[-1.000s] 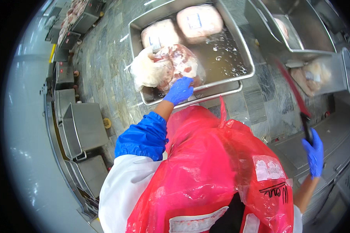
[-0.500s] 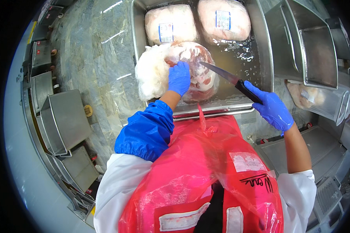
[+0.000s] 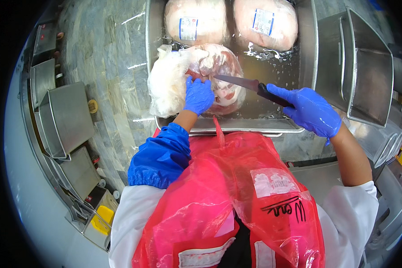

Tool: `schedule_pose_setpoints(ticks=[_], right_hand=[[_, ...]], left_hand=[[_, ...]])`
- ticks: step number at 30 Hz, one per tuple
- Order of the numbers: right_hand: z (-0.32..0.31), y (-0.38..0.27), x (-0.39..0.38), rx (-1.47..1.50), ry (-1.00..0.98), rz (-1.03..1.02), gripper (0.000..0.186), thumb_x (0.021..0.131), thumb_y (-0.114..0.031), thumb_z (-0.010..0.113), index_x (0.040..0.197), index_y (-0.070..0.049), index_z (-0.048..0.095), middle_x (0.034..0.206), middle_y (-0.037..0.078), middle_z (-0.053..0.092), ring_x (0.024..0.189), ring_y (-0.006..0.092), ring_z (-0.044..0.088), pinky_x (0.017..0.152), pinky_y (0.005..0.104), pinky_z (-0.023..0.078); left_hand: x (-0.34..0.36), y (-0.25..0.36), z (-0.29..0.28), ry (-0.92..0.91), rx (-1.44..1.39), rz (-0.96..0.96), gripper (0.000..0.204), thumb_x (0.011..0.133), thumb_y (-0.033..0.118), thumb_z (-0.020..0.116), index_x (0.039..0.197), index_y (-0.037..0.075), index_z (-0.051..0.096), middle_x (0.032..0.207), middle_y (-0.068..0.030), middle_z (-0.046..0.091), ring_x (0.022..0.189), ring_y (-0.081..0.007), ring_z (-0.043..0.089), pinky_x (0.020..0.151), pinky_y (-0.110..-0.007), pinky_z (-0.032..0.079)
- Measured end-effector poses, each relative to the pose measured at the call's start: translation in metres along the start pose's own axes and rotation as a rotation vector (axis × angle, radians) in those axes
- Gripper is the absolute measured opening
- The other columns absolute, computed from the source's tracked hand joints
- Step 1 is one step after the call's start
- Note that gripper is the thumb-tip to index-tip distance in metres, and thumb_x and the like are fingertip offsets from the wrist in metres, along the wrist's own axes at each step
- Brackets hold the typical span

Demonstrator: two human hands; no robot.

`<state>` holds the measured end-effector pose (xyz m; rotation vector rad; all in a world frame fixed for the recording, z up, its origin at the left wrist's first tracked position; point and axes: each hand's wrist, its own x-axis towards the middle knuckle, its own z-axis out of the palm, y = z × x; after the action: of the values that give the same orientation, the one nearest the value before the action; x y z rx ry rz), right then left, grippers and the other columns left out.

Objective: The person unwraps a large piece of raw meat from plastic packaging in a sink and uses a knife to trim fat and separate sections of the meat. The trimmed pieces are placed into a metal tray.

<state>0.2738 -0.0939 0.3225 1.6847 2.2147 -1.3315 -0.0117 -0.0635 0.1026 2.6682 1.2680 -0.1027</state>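
Note:
My right hand [image 3: 310, 111] in a blue glove grips the black handle of a knife [image 3: 243, 82], its index finger stretched along the handle. The long blade points left, its tip over a large piece of raw meat [image 3: 230, 89] in a metal tub [image 3: 312, 58]. In a blue glove, my left hand [image 3: 198, 95] lies on the near left part of the meat, fingers bent into it. Cloudy white plastic wrapping [image 3: 167, 85] bunches at the meat's left side. What the left fingertips hold is partly hidden.
Two wrapped, labelled meat pieces [image 3: 196, 22] lie at the tub's far side, with reddish liquid on its bottom. Stacked metal tubs [image 3: 370, 67] stand at right, beside a clear bin [image 3: 375, 138]. More metal carts [image 3: 69, 118] line the left wall. A yellow object [image 3: 102, 219] sits at lower left.
The view has shifted slightly. My left hand has moved a little left and down on the meat, and the knife tip has shifted left over it.

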Motion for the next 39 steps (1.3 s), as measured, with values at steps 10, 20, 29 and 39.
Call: schedule_pose_setpoints(ticks=[10, 20, 29, 39], right_hand=[[0.001, -0.005, 0.019, -0.081, 0.011, -0.018, 0.048, 0.074, -0.008, 0.053, 0.122, -0.007, 0.044, 0.072, 0.021, 0.056, 0.067, 0.0382, 0.055, 0.06, 0.0457, 0.042], [0.034, -0.026, -0.001, -0.075, -0.002, 0.141, 0.059, 0.076, -0.006, 0.052, 0.132, -0.009, 0.034, 0.073, 0.02, 0.055, 0.064, 0.0361, 0.055, 0.059, 0.0438, 0.043], [0.049, -0.022, -0.001, -0.155, -0.033, 0.191, 0.061, 0.076, -0.007, 0.053, 0.133, -0.013, 0.033, 0.071, 0.019, 0.055, 0.062, 0.0358, 0.055, 0.058, 0.0445, 0.043], [0.011, -0.021, 0.029, -0.094, -0.006, 0.045, 0.056, 0.073, -0.007, 0.056, 0.127, -0.012, 0.042, 0.072, 0.021, 0.056, 0.064, 0.0383, 0.054, 0.06, 0.0453, 0.042]], left_hand=[[0.01, -0.018, -0.01, -0.137, -0.2, -0.007, 0.014, 0.072, 0.021, 0.051, 0.072, 0.007, 0.054, 0.066, -0.0128, 0.057, 0.065, -0.03, 0.057, 0.077, -0.046, 0.043], [0.005, -0.053, 0.037, -0.135, -0.372, 0.132, 0.014, 0.077, 0.019, 0.049, 0.077, 0.007, 0.055, 0.075, -0.0149, 0.059, 0.07, -0.0333, 0.058, 0.062, -0.045, 0.046], [0.0, -0.059, 0.046, -0.011, -0.535, 0.125, 0.017, 0.079, 0.022, 0.046, 0.077, 0.007, 0.053, 0.075, -0.0186, 0.058, 0.07, -0.0378, 0.055, 0.063, -0.048, 0.043], [-0.001, -0.055, 0.042, 0.08, -0.601, 0.175, 0.015, 0.081, 0.018, 0.047, 0.084, 0.005, 0.055, 0.083, -0.0175, 0.058, 0.075, -0.0366, 0.055, 0.066, -0.045, 0.043]])
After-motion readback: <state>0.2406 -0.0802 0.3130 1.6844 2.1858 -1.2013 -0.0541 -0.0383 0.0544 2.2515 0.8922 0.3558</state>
